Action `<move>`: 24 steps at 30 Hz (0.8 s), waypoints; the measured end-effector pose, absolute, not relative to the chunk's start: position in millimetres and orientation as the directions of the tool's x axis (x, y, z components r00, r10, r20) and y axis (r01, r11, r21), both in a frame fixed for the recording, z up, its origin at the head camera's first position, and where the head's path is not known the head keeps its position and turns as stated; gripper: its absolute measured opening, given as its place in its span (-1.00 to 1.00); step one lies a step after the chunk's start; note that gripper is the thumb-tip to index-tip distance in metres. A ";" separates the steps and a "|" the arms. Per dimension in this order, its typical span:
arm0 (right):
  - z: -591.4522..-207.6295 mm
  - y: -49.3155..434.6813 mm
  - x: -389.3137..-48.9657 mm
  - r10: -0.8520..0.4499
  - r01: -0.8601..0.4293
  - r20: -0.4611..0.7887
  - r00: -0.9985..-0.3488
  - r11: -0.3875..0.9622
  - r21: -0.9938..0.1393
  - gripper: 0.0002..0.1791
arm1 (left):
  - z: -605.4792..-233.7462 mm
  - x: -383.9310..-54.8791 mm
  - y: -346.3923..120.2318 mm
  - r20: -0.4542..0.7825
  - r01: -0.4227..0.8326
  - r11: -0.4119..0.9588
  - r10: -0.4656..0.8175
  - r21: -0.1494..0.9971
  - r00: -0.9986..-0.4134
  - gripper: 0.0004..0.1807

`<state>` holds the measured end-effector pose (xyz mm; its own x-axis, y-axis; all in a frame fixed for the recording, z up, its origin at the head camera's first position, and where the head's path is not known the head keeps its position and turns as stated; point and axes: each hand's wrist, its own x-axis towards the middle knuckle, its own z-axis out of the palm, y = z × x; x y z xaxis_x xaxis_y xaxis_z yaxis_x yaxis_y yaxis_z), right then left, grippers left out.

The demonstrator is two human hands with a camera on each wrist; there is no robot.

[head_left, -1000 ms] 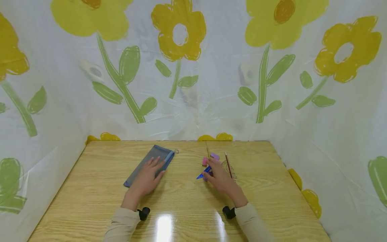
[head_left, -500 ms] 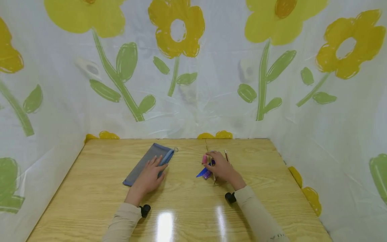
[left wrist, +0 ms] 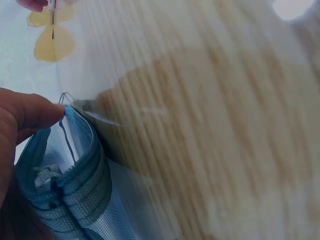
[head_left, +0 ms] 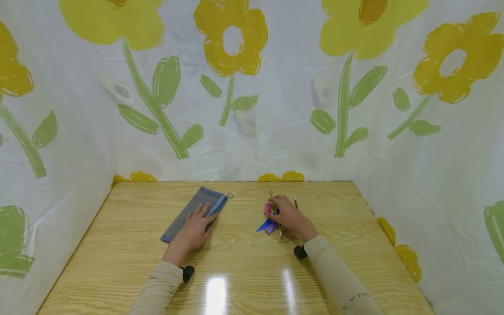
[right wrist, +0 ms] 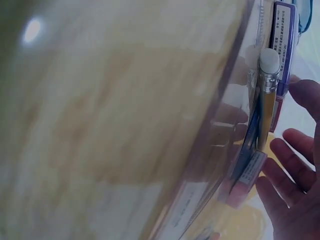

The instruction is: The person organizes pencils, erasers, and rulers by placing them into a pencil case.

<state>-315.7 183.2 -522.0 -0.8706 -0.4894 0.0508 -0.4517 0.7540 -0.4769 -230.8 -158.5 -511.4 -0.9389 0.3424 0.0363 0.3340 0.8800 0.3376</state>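
My left hand [head_left: 193, 229] rests on a blue-grey mesh zip pouch [head_left: 179, 214], fingers spread. In the left wrist view the pouch's zipped mouth [left wrist: 82, 165] gapes, and a fingertip touches its rim. At the right, my right hand [head_left: 290, 215] pinches a gold pencil [head_left: 271, 192] between thumb and fingers. The pencil's white eraser end [right wrist: 270, 62] points toward the camera in the right wrist view. Below that hand lie a pink eraser [head_left: 267, 208], a blue set square [head_left: 264, 226] and a purple boxed eraser [head_left: 271, 228].
A dark red pencil [head_left: 296, 202] lies partly hidden behind the right hand. A clear protractor is mostly covered by it. The wooden table [head_left: 236, 271] is enclosed by a white flowered cloth [head_left: 275, 109]. A ring pull [head_left: 230, 195] hangs off the pouch's corner.
My right hand has closed on the gold pencil and shifted slightly to the right, turning the pencil more upright across the pile. The left hand stays on the pouch.
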 end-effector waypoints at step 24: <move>-521.2 182.7 -326.5 -0.502 -0.458 0.020 -0.865 0.772 -0.440 -0.44 | -511.3 -239.0 -158.5 0.014 0.327 0.833 0.358 0.446 -0.934 -0.37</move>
<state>-326.5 182.7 -521.2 -0.8646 -0.5021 0.0198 -0.4585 0.7722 -0.4398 -239.0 -158.5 -511.3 -0.9335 0.3582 0.0143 0.3266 0.8334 0.4458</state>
